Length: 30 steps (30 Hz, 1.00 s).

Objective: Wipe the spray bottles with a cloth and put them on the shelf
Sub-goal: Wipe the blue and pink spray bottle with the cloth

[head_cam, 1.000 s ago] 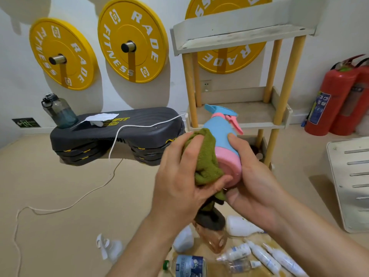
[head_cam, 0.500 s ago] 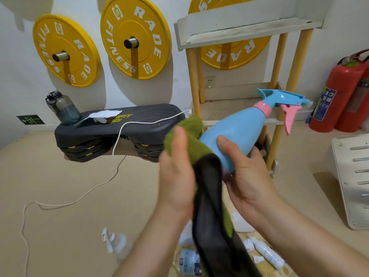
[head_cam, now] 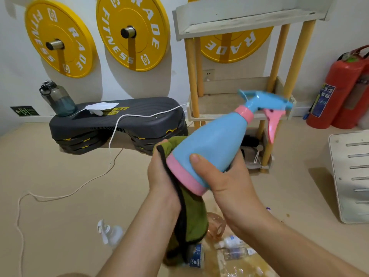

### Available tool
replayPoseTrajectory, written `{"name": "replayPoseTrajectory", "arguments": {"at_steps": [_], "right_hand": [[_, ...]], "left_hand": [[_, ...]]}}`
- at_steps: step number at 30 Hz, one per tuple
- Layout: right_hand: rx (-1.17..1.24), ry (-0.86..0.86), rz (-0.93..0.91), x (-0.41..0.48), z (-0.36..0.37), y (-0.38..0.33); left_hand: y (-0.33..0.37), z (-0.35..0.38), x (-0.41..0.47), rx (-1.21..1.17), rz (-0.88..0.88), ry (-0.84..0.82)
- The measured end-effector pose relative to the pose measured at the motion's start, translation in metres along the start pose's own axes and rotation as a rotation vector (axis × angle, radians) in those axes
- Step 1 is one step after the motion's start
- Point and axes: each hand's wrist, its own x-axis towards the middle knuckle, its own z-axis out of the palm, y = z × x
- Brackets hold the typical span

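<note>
At the middle of the view, above the floor, a blue spray bottle (head_cam: 211, 148) with a pink base band, pink collar and pink trigger lies tilted, its nozzle pointing toward 2 o'clock and its base toward 7 o'clock. The right hand (head_cam: 225, 176) holds it from below near the base, the thumb laid across the blue body and the fingers wrapped behind. The left hand (head_cam: 161, 176), just at 9 o'clock of the bottle's base, grips a green cloth (head_cam: 191, 216) with a dark edge; the cloth's top is bunched against the bottle's lower side, and the rest hangs down toward 6 o'clock. The shelf (head_cam: 217, 104), with pale boards on yellow posts, stands against the wall at 1 o'clock, behind the bottle's head and apart from it. At 10 o'clock a dark step platform (head_cam: 127, 120) carries a grey water bottle (head_cam: 58, 98) and a white cord. Yellow weight plates (head_cam: 131, 33) hang on the wall at 11 and 12 o'clock. Red fire extinguishers (head_cam: 339, 90) stand at 3 o'clock. On the floor at 6 o'clock lie several small bottles (head_cam: 229, 241), with a white spray bottle (head_cam: 109, 232) at 7 o'clock.
</note>
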Motion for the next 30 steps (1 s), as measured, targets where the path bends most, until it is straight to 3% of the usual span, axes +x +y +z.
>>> {"name": "replayPoseTrajectory", "arguments": {"at_steps": [2, 4, 7, 9, 13, 16, 18, 22, 25, 28, 30], "right_hand": [[-0.104, 0.039, -0.075, 0.006, -0.004, 0.0], [-0.146, 0.007, -0.088, 0.012, -0.011, -0.003], [-0.413, -0.15, -0.107, 0.018, -0.021, -0.001], [-0.613, -0.301, -0.097, 0.014, -0.022, 0.003], [-0.692, -0.558, 0.016, 0.004, -0.026, -0.001], [-0.509, -0.825, 0.264, -0.003, -0.029, -0.026], [-0.397, -0.944, 0.38, -0.005, -0.028, -0.036], [-0.405, -0.822, 0.485, 0.0, -0.035, -0.029], [-0.474, -0.62, 0.439, 0.003, -0.039, -0.04], [-1.063, -0.464, 0.133, -0.015, -0.023, -0.044], [-1.299, -0.394, -0.056, -0.025, -0.009, -0.032]], "left_hand": [[-0.003, 0.005, -0.009, 0.039, -0.028, -0.048], [0.002, 0.005, -0.008, 0.276, 0.144, 0.021], [0.011, -0.001, -0.003, 0.774, 0.407, 0.083], [0.011, -0.004, -0.003, 0.936, 0.456, 0.044], [0.016, -0.005, -0.007, 0.891, 0.414, -0.033], [0.031, -0.012, -0.014, 0.526, 0.094, -0.222], [0.032, -0.015, -0.021, 0.418, -0.026, -0.372], [0.029, -0.011, -0.018, 0.484, -0.006, -0.254], [0.036, -0.012, -0.006, 0.412, 0.212, -0.063], [0.036, -0.011, -0.003, 0.322, 0.315, 0.039], [0.028, -0.011, -0.002, 0.304, 0.321, 0.097]]}}
